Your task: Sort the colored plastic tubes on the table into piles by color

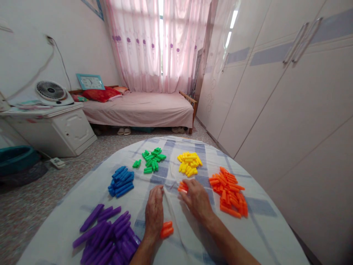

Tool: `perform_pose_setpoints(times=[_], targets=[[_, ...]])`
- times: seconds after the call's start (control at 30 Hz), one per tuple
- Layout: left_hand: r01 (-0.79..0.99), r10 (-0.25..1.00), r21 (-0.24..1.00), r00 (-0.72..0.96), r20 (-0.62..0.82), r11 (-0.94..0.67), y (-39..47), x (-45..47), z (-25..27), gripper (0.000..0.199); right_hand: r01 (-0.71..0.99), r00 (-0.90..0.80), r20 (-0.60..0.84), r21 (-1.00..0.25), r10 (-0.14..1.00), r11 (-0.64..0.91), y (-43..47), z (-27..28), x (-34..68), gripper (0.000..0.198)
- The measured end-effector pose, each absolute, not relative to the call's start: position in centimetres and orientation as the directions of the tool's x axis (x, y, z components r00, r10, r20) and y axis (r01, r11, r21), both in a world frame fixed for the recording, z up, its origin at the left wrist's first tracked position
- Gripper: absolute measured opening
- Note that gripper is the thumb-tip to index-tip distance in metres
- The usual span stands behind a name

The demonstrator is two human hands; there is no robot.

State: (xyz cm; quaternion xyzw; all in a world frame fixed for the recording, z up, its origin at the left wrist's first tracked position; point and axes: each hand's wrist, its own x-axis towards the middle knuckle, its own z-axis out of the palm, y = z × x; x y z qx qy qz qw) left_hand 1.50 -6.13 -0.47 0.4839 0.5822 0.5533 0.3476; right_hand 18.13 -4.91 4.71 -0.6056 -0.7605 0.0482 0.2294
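Observation:
My right hand is over the middle of the table, its fingers closed round a few short orange plastic tubes. My left hand rests on its edge on the cloth with fingers stretched out, holding nothing that I can see. Close by its wrist lie a few more orange tubes. A larger pile of orange tubes is to the right of my right hand. Beyond the hands sit a yellow pile and a green pile. Blue tubes and longer purple tubes are heaped to the left.
A round table with a checked white and blue cloth bears all the piles. Behind it stands a bed under pink curtains. Wardrobe doors line the right side. At left are a white cabinet and a fan.

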Motion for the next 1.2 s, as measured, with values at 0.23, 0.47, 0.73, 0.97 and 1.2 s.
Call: perform_pose_setpoints(times=[0.23, 0.47, 0.73, 0.97, 1.2], targets=[[0.192, 0.946, 0.976, -0.283, 0.155, -0.103, -6.1, 1.5, -0.5, 0.045, 0.998, 0.029, 0.425, -0.059, 0.905, -0.004, -5.6, 5.9, 28.5, 0.037], [0.201, 0.944, 0.973, -0.282, 0.171, -0.117, -6.2, 1.7, -0.2, 0.041, 0.991, 0.066, 0.453, -0.137, 0.889, -0.004, -6.9, 5.6, 29.5, 0.036], [0.2, 0.945, 0.972, -0.277, 0.174, -0.12, -6.2, 1.5, -0.4, 0.041, 0.66, -0.496, 0.189, -0.552, 0.848, 0.509, -11.0, 4.2, 18.2, 0.039], [0.203, 0.945, 0.971, -0.271, 0.182, -0.128, -6.1, 1.3, -0.5, 0.042, 0.702, -0.482, 0.184, -0.504, 0.857, 0.503, -11.6, 1.9, 15.3, 0.024], [0.194, 0.944, 0.972, -0.272, 0.185, -0.135, -5.8, 1.3, -0.9, 0.046, 0.74, -0.39, 0.277, -0.474, 0.878, 0.478, -11.9, 2.7, 16.6, 0.017]])
